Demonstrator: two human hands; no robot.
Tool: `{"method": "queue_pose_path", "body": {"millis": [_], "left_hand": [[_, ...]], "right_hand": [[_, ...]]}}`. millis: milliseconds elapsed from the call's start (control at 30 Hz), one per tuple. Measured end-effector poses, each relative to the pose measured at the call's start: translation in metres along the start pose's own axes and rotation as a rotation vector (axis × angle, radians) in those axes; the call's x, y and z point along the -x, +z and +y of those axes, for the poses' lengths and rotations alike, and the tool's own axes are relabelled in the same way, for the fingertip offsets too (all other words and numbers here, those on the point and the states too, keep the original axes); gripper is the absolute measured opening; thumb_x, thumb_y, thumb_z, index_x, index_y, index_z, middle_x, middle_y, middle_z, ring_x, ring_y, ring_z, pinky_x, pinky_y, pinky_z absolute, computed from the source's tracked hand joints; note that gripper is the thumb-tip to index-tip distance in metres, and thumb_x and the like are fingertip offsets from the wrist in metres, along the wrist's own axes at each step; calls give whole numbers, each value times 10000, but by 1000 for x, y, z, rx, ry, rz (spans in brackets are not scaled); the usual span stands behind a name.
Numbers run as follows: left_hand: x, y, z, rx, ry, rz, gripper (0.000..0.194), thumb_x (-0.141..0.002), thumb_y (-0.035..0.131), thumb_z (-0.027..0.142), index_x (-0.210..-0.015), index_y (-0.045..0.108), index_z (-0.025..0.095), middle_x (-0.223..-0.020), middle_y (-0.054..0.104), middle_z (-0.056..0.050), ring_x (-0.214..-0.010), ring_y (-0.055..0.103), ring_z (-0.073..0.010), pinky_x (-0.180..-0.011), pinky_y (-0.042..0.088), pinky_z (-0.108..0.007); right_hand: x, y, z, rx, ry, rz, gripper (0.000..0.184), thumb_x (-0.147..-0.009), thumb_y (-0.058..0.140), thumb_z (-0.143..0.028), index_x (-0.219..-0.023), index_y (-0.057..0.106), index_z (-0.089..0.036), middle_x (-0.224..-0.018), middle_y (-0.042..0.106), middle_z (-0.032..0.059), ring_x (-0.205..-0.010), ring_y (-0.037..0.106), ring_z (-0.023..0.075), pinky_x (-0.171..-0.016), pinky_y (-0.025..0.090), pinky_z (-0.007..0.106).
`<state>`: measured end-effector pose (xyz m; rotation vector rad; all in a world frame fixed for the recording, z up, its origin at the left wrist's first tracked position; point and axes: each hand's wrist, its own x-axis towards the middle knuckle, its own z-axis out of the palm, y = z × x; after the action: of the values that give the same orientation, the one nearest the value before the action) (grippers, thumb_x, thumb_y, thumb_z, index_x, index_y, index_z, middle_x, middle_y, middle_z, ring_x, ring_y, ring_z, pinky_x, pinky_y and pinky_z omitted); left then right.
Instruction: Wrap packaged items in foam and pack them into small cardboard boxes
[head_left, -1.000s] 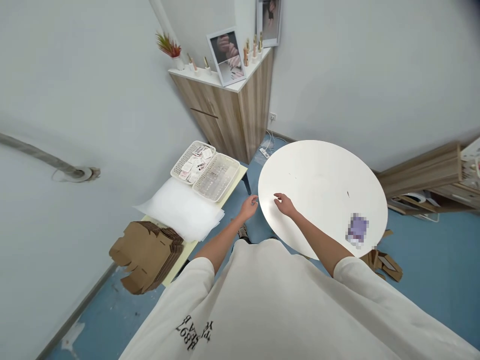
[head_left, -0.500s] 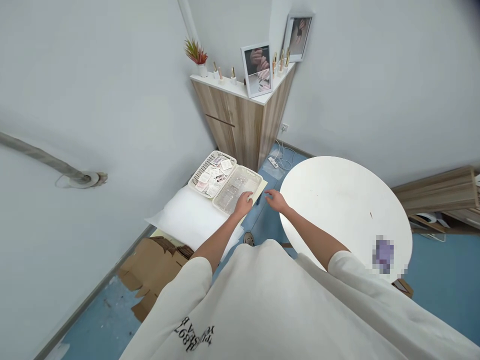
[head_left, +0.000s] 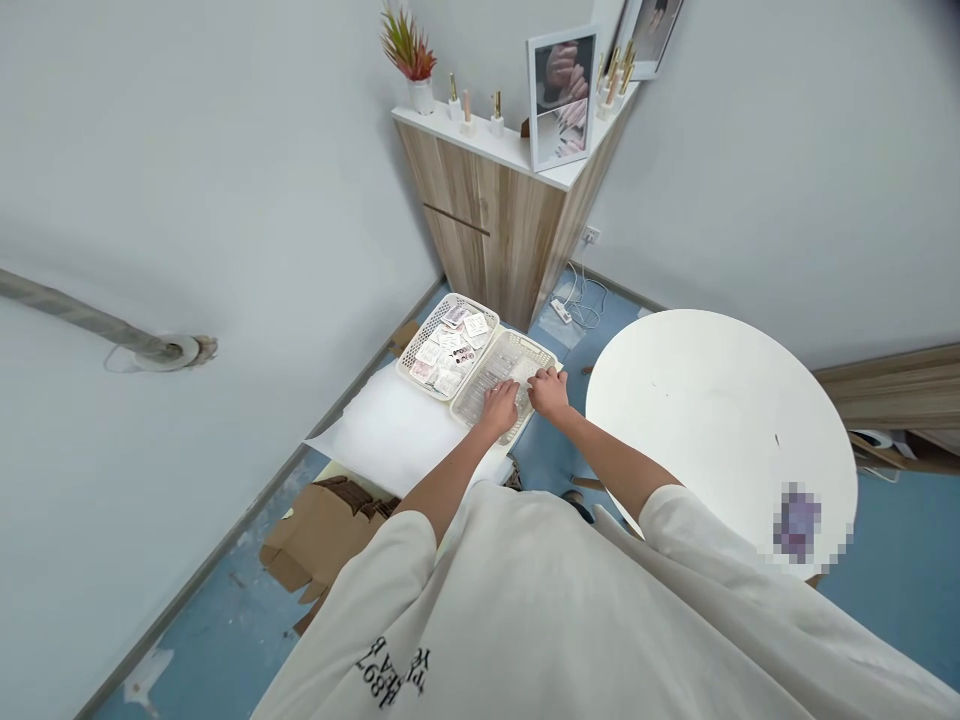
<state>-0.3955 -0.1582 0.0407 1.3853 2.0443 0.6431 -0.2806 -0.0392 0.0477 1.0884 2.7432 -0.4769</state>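
Note:
A cream plastic basket (head_left: 552, 349) holds rows of clear, flat packets (head_left: 486, 385). My left hand (head_left: 501, 408) rests over the near part of these packets, fingers stretched out and slightly apart. At the basket's right side is my right hand (head_left: 549, 392), its fingers bent down over the rim and the packets; their tips are hidden, so whatever they hold cannot be made out. Touching this basket on the left, a second cream basket (head_left: 409, 352) holds many small printed cards or packets (head_left: 448, 350) in a loose pile.
White sheeting (head_left: 390, 425) lies left of my arms, with flattened cardboard (head_left: 315, 535) beside it. A round white table (head_left: 712, 400) stands at right. Behind the baskets is a wooden corner cabinet (head_left: 510, 230) bearing bottles, a plant and picture frames. A power strip (head_left: 561, 311) lies on the floor.
My right hand has moved from the gap beside the basket onto its right side, fingers now bent. My left hand has shifted inward over the packets. The view has moved closer to the cabinet.

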Motion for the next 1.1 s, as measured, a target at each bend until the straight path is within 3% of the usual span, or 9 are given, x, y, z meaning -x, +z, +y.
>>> {"method": "queue_pose_path", "body": {"millis": [300, 567, 733, 833, 1100], "left_hand": [[-3, 0, -10, 2, 20, -11, 553, -847, 493, 59, -1371, 529, 233, -1512, 474, -126, -1448, 349, -307, -1190, 192, -526], [-1, -4, -7, -48, 8, -3, 558, -870, 457, 78, -1403, 510, 236, -1494, 491, -111, -1418, 385, -302, -1175, 245, -525], [-2, -11, 2, -5, 20, 108, 590, -905, 428, 108, -1486, 410, 205, -1567, 395, -130, -1433, 379, -296, -1154, 312, -514], [-9, -15, 10, 97, 16, 197, 604, -911, 420, 111, -1508, 372, 184, -1543, 416, -150, -1435, 387, -282, -1146, 351, -492], [-27, -7, 50, 262, 129, 323, 578, -878, 455, 91, -1448, 458, 190, -1420, 529, -132, -1368, 466, -254, -1163, 365, -448]], "right_hand": [[-8, 7, -1, 48, 16, -3, 353, -937, 458, -251, -1103, 765, -201, -1118, 613, 207, -1192, 420, 396, -979, 250, 540], [-3, -5, -5, 54, -23, 14, 374, -946, 444, -275, -1126, 752, -161, -1134, 601, 208, -1161, 413, 379, -974, 229, 517], [4, -19, -2, 113, -24, 136, 356, -965, 443, -301, -1106, 744, -173, -1108, 600, 165, -1110, 421, 329, -933, 238, 466], [8, -29, 1, 87, -27, 224, 339, -963, 462, -322, -1104, 739, -186, -1080, 602, 144, -1077, 425, 308, -925, 234, 451], [36, -53, 34, -87, 50, 427, 306, -963, 495, -364, -1093, 727, -212, -1045, 616, 101, -1022, 470, 268, -919, 277, 400]]}}
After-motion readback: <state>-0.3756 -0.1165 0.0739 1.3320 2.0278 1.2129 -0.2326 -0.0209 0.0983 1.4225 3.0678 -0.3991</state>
